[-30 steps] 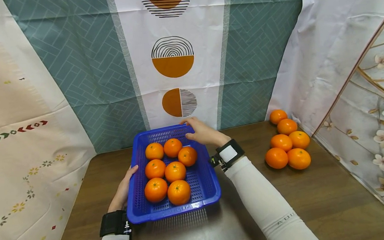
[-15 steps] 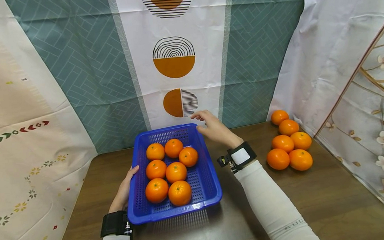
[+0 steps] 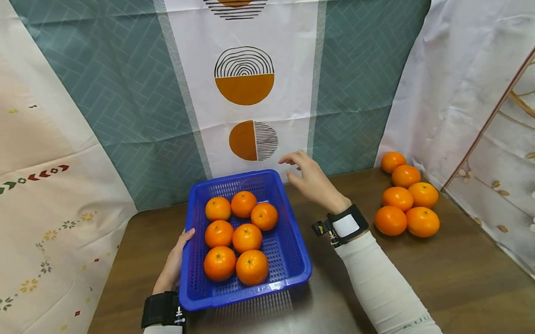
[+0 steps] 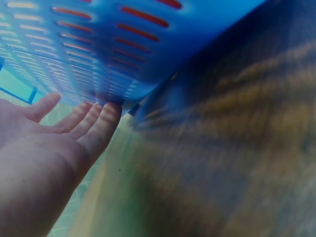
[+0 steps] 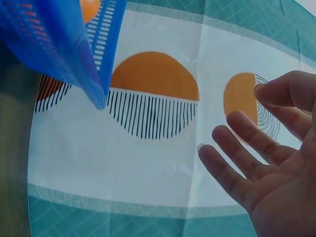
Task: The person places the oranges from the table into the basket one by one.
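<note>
A blue plastic basket (image 3: 275,249) with slotted walls carries several oranges (image 3: 247,238) in the middle of the head view. My left hand (image 3: 174,264) is at the basket's left side. In the left wrist view, that hand's fingers (image 4: 91,121) reach out nearly straight against the slotted plastic. To the right of the basket's far corner, my right hand (image 3: 314,180) is in the air, apart from the basket. The right wrist view shows its fingers (image 5: 242,163) loosely bent with nothing held.
Several more oranges (image 3: 407,198) lie grouped on the wooden table (image 3: 352,306) near its right back corner. A patterned cloth (image 3: 143,119) hangs along the back edge. Other cloths (image 3: 492,120) line the left and right sides.
My right hand has left the basket's far right corner and moved to the right. The left hand stays at the basket's left side, and the oranges keep their places.
</note>
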A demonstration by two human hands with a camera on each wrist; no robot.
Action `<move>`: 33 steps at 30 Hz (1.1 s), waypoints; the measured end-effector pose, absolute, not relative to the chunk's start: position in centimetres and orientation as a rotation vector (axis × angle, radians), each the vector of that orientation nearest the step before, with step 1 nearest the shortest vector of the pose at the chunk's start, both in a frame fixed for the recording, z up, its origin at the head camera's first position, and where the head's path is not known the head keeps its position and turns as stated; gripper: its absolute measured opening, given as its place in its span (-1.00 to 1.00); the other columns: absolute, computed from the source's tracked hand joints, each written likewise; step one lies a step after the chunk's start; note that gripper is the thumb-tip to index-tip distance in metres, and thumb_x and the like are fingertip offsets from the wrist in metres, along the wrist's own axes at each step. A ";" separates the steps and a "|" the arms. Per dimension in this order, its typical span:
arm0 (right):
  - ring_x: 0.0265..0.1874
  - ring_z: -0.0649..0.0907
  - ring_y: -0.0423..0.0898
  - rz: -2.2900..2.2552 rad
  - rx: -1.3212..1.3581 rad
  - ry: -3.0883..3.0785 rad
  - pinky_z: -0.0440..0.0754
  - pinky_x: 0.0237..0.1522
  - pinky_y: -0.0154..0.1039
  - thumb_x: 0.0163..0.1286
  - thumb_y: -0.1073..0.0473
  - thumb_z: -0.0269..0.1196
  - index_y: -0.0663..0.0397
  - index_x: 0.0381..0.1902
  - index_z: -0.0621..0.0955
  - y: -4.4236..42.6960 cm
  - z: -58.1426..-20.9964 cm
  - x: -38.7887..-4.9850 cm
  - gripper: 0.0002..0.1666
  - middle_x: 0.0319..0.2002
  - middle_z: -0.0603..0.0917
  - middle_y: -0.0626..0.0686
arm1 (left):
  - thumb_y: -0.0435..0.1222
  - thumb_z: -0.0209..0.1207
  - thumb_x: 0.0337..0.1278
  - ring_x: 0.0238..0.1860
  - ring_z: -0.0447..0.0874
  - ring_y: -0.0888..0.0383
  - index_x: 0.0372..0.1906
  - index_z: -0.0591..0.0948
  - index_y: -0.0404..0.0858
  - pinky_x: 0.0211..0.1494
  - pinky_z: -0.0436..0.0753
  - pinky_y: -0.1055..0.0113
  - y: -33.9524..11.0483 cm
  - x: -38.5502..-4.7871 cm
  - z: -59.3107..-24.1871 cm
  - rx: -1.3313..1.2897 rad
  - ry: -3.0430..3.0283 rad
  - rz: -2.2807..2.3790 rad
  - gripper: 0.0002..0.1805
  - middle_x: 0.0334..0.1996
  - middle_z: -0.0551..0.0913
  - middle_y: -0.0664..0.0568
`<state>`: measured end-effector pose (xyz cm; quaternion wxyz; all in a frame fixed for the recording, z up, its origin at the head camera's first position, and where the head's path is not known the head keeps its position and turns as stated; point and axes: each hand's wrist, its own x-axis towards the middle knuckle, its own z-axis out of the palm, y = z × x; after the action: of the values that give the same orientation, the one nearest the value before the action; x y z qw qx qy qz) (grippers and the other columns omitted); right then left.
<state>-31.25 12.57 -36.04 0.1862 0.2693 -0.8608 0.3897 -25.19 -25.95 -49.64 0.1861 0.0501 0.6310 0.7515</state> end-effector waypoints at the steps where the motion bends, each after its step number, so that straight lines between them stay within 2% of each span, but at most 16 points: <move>1: 0.16 0.53 0.14 1.092 0.749 -2.420 0.51 0.20 0.11 0.46 0.38 0.16 0.18 0.18 0.62 12.7 -36.0 -31.2 -0.64 0.13 0.57 0.18 | 0.22 -0.26 0.62 0.38 0.36 -0.11 0.69 -0.27 0.20 0.24 0.60 -0.03 -25.9 -25.2 -49.6 0.139 1.781 2.117 -0.23 0.61 0.01 -0.19; 6: 0.20 0.51 0.14 1.065 0.709 -2.479 0.46 0.24 0.08 0.49 0.35 0.18 0.18 0.20 0.62 14.0 -36.2 -30.7 -0.64 0.14 0.56 0.19 | 0.22 -0.27 0.63 0.39 0.34 -0.10 0.68 -0.30 0.19 0.25 0.59 -0.01 -25.9 -25.3 -49.5 0.145 1.780 2.105 -0.22 0.62 -0.02 -0.18; 11: 0.19 0.48 0.14 1.027 0.673 -2.570 0.39 0.26 0.07 0.52 0.30 0.19 0.16 0.25 0.60 15.2 -36.5 -30.5 -0.62 0.15 0.53 0.20 | 0.22 -0.27 0.62 0.32 0.42 -0.05 0.68 -0.28 0.20 0.22 0.61 -0.02 -26.1 -25.4 -49.5 0.151 1.770 2.110 -0.23 0.59 0.01 -0.21; 19: 0.22 0.46 0.19 1.006 0.576 -2.577 0.40 0.24 0.12 0.54 0.29 0.19 0.15 0.28 0.58 16.6 -36.7 -29.6 -0.61 0.17 0.49 0.20 | 0.22 -0.27 0.63 0.33 0.42 -0.07 0.68 -0.26 0.19 0.22 0.61 -0.03 -25.9 -25.3 -49.7 0.136 1.758 2.120 -0.24 0.59 0.03 -0.21; 27: 0.21 0.42 0.27 0.969 0.434 -2.553 0.39 0.19 0.19 0.56 0.28 0.17 0.18 0.26 0.58 19.0 -36.8 -28.8 -0.63 0.20 0.45 0.28 | 0.22 -0.26 0.62 0.46 0.24 -0.17 0.68 -0.30 0.19 0.33 0.53 -0.09 -26.1 -25.5 -49.6 0.153 1.758 2.115 -0.21 0.63 -0.06 -0.15; 33: 0.19 0.40 0.34 0.916 0.283 -2.583 0.34 0.22 0.25 0.56 0.26 0.17 0.21 0.28 0.56 21.1 -36.9 -28.1 -0.61 0.20 0.43 0.34 | 0.22 -0.26 0.62 0.49 0.17 -0.19 0.68 -0.31 0.19 0.34 0.51 -0.04 -25.9 -25.4 -49.6 0.155 1.764 2.117 -0.21 0.64 -0.08 -0.12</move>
<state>-28.10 21.13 -36.92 0.1922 0.1010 -0.9200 0.3262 -25.38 -25.93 -49.64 0.1896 0.0551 0.6275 0.7532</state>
